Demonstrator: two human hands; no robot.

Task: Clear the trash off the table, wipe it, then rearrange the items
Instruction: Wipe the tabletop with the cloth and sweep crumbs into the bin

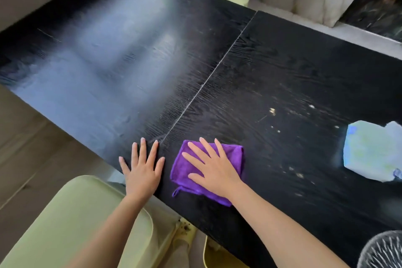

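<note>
1. Your right hand [214, 172] lies flat, fingers spread wide, on the folded purple microfibre cloth [230, 159], pressing it onto the black wood-grain table [293, 67]. You grip nothing; the palm alone pins the cloth, whose small hanging loop trails below your thumb, by the table's near edge.

2. Your left hand [142, 168] rests bare and open on the tabletop just left of the cloth, fingers splayed, holding nothing. Its fingertips [142, 140] sit close to the pale seam [208, 80] between the two table halves, and its heel is at the near edge.

3. The step appears to be wiping. Keep the palm weight even so the cloth travels whole rather than bunching under your fingers.

4. Pale crumbs [273, 112] lie scattered well beyond your right fingertips, up and to the right. Sweeping outward toward them in overlapping passes looks the sound course.

5. A crumpled pale blue-and-green wrapper [369, 150] lies further right of the cloth, apart from it. It probably wants lifting off first, or the cloth may drag it.

6. Ahead of both sets of fingers the tabletop runs open and bare, so long strokes have room.

7. The near edge sits beneath your wrists, with a pale green chair seat [71, 224] below it. Crumbs pulled toward you would likely fall there.
</note>
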